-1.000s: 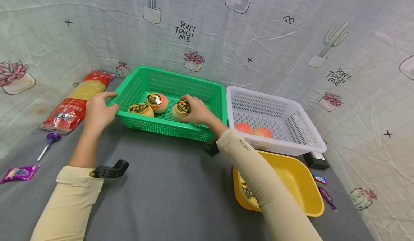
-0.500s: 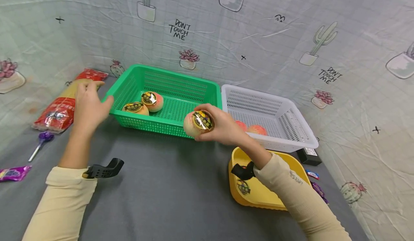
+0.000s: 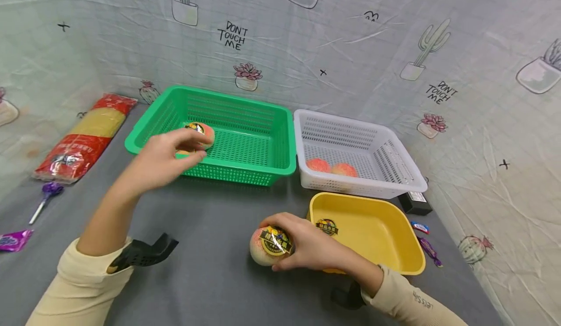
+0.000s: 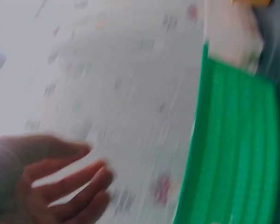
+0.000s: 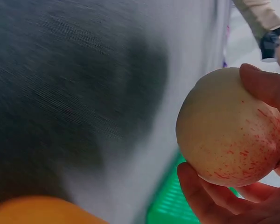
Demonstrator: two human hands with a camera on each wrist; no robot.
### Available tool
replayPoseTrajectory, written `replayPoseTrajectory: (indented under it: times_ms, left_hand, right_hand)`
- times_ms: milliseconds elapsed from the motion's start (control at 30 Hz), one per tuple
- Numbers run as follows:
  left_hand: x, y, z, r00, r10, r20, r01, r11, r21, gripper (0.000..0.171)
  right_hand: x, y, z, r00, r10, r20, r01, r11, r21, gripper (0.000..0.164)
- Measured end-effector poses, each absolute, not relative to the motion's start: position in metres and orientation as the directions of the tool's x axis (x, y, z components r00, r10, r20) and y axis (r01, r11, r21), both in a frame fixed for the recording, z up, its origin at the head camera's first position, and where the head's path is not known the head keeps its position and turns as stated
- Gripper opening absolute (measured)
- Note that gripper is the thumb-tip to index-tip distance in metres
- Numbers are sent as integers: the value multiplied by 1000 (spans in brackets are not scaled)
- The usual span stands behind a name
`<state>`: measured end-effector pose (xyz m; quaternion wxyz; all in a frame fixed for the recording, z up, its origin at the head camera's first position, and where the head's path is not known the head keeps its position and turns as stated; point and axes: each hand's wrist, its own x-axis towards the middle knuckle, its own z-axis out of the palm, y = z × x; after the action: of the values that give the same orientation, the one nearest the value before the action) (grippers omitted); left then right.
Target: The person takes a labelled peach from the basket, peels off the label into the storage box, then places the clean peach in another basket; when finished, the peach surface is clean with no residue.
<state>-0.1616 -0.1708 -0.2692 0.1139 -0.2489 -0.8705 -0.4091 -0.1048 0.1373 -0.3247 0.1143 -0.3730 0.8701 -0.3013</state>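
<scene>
My right hand (image 3: 307,241) grips a pale, red-flecked peach (image 3: 265,248) with a black-and-gold label, above the grey table left of the yellow tub (image 3: 385,233). In the right wrist view, fingers and thumb curve round the peach (image 5: 228,130). My left hand (image 3: 168,158) holds nothing; its fingers are loosely bent over the front left of the green basket (image 3: 236,170). In that basket lies a labelled peach (image 3: 209,135), partly behind the hand. Another peach (image 3: 181,152) is mostly hidden. The left wrist view is blurred.
A white basket (image 3: 364,186) with two reddish peaches (image 3: 344,170) stands right of the green one. Inside the tub's left end shows a black-and-gold label (image 3: 326,226). Left are a red-and-yellow packet (image 3: 83,143), a lollipop (image 3: 51,190) and a purple wrapper (image 3: 14,241).
My right hand has lifted the peach out of the green basket and brought it nearer, over the table. The left hand has let go of the basket's rim and moved right.
</scene>
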Motion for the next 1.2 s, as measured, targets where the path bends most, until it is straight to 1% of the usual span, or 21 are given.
replayPoseTrajectory:
  times_ms: [33,67,133,167,233,300,367,433,533,700,833,900,1000,1033,1100,1200]
  left_hand:
    - [-161,-165,-273,-819,442,367,566,513,645,26]
    - [-160,-158,-277,-772,544,329,607,475,637,29]
    - [-160,-146,-288,-656,714,244,662,390,640,38]
    - [-159,-139,-293,-601,776,191,667,356,654,44]
    - [-158,-127,-305,-516,850,104,660,317,681,57]
    - [-158,-115,-317,-468,883,41,626,298,721,68]
    - [-159,-106,-329,-454,891,-7,578,301,759,77]
    - [-161,-99,-342,-433,901,-30,530,281,800,83]
    - [-165,-93,-359,-393,919,-46,449,235,862,87]
    - [-170,-87,-378,-324,946,-12,333,126,935,89]
    - [-172,-84,-388,-307,952,4,271,84,959,92]
    - [-172,-83,-391,-303,953,17,256,65,964,93]
    - [-173,-81,-395,-293,955,56,258,22,966,90]
    - [-173,-80,-396,-288,955,67,262,11,965,88]
    - [-174,-79,-398,-277,957,84,263,-9,965,84]
    - [-175,-76,-400,-258,959,121,264,-51,963,77]
  right_hand:
    - [-103,137,-328,-695,-719,12,-576,547,-608,68]
    - [-102,138,-332,-695,-719,0,-572,552,-607,67]
    - [-101,138,-338,-694,-720,-9,-569,555,-607,67]
    - [-101,139,-340,-692,-722,-8,-570,554,-607,68]
    - [-100,139,-343,-693,-721,-13,-569,558,-604,68]
    - [-101,139,-345,-691,-723,-16,-573,561,-598,69]
    - [-101,139,-347,-686,-727,-23,-580,566,-585,69]
    - [-102,138,-349,-682,-731,-28,-589,571,-572,68]
    - [-102,137,-351,-682,-731,-33,-595,580,-557,68]
    - [-100,139,-349,-683,-730,-26,-601,582,-547,69]
    - [-95,142,-343,-689,-723,-38,-602,601,-525,73]
    - [-92,146,-339,-706,-707,-50,-586,621,-521,76]
    - [-86,155,-331,-736,-674,-68,-530,636,-561,77]
    - [-84,159,-328,-748,-660,-70,-504,634,-586,75]
    - [-81,165,-322,-774,-629,-75,-454,633,-627,67]
    - [-79,170,-318,-799,-597,-65,-409,620,-670,41]
